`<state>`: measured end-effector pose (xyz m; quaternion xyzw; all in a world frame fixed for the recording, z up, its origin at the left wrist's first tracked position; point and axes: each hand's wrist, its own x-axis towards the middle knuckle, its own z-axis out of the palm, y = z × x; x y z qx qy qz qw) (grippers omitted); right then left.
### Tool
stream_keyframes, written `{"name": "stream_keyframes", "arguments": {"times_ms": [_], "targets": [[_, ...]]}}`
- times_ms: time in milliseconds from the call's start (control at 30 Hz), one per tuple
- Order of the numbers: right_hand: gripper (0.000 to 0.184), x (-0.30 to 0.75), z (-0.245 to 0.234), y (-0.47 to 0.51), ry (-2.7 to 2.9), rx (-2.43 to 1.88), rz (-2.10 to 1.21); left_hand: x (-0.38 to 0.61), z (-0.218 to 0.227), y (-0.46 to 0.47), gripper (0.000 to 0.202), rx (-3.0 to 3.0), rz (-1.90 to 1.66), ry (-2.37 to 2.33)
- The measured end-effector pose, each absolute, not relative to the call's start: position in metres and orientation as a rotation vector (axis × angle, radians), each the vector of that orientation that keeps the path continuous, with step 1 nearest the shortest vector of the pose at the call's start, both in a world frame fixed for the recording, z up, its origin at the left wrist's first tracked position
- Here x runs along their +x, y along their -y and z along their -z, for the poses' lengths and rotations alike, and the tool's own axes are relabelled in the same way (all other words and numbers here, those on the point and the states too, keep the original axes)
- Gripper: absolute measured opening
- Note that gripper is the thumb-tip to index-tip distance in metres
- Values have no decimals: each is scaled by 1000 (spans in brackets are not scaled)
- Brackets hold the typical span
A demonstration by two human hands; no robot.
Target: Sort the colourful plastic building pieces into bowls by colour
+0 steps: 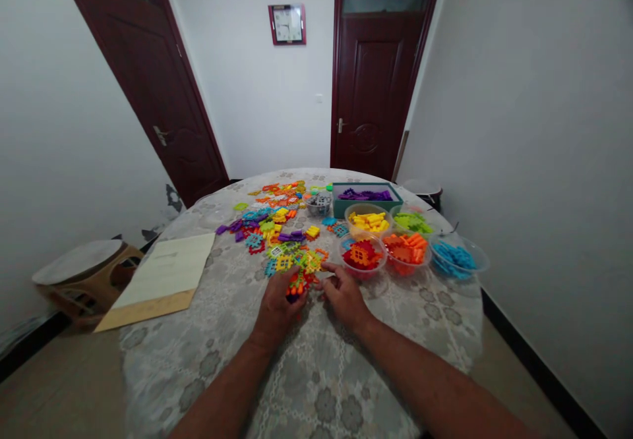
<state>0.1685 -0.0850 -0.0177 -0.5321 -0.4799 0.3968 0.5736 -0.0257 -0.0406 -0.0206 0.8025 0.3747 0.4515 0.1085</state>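
Observation:
My left hand (pixel 279 304) is curled around a small cluster of orange plastic building pieces (pixel 298 288), with red and purple parts beside them. The fingers partly cover this cluster. To the right, my right hand (pixel 345 299) has its index finger stretched out and its other fingers bent, with nothing visible in it. Its fingertips are close to the right edge of the pieces. Just beyond both hands lie yellow window-shaped pieces (pixel 311 262) and green ones, with a loose multicoloured heap (pixel 270 225) farther back.
Clear bowls hold red gear-edged pieces (pixel 363 254), orange pieces (pixel 406 249), blue pieces (pixel 452 258), yellow pieces (pixel 368 221) and green pieces (pixel 413 221). Behind are a bowl of grey pieces (pixel 319 203) and a green box (pixel 341 208) with purple pieces. Papers (pixel 165 261) lie left, above a stool (pixel 89 267).

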Motion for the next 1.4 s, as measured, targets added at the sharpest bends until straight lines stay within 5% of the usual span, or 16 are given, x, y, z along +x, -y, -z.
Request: {"name": "stream_keyframes", "arguments": {"times_ms": [433,700,933,1133,1400], "targets": [[45,172,12,95,1252,-1229,-829,-4,-13,1,52,1487,-1513,-1296],[28,191,-22,108,1464,-1134,-264,-8,-10,-12,48,536,-1231,-580],[32,276,-85,64,1431,-1537,203,-20,-2,-15,39,428,-1063,-439],[43,330,-84,21,1424,-1897,257,-17,2,-17,41,494,-1028,-434],[34,265,-74,36,1424,-1592,268,-12,-4,-13,38,441,-988,-452]]}}
